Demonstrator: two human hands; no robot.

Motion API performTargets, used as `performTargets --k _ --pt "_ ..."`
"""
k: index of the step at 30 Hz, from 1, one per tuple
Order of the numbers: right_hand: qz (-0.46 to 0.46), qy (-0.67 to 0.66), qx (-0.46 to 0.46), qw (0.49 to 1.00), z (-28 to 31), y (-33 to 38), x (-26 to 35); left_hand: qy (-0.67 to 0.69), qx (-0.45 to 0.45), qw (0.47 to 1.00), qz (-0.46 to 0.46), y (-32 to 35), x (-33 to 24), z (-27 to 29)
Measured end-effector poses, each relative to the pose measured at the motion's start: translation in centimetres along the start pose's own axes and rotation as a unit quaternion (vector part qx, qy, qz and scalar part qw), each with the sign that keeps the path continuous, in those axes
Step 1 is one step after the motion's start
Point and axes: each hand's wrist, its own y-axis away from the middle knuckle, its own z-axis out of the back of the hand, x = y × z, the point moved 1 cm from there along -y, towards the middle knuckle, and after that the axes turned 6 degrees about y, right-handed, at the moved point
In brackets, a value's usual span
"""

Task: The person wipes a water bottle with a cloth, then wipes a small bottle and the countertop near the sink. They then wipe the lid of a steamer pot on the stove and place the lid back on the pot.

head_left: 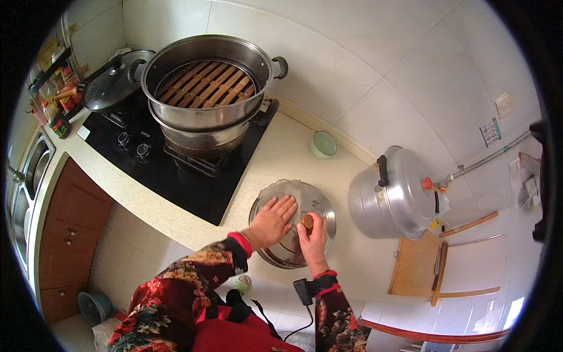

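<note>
**Fingers [286, 205] flat on a thin greyish cloth [280, 189], others closed round a brown rounded knob [307, 221]**

Left hand [272, 223] lies palm down, fingers extended, pressing the cloth against the left part of a round glass lid with a shiny steel rim [317, 201]. Right hand [315, 239] grips the knob at the lid's middle. That lid rests over the cream speckled countertop [358, 264], beside the black glass hob [193, 199] — whether anything sits beneath it is hard to tell.

Work on the lid looks partway: cloth covers the left side, while the right remains uncovered, perhaps still left to do. On the hob, the large round steel steamer [196, 115] stands lidless, its brown wooden slats [206, 85] bare.
</note>
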Motion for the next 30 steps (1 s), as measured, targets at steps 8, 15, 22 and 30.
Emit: performTargets --k 8,15,22,30 --pt "0.083 0.05 0.068 0.993 0.7 -1.9 -1.9 -0.01 -0.001 0.998 0.057 -4.2 3.1 0.9" --pt "0.066 0.06 -0.01 0.996 -1.1 -0.1 -2.4 -0.001 0.001 0.999 0.033 5.1 -2.5 0.0" --pt "0.055 0.072 -0.026 0.996 -0.9 0.4 -1.4 0.01 0.012 0.999 0.051 8.0 -3.7 1.1" --pt "0.023 0.09 -0.023 0.995 -1.0 0.5 -0.2 0.038 -0.039 0.995 0.08 -1.2 1.5 0.8"
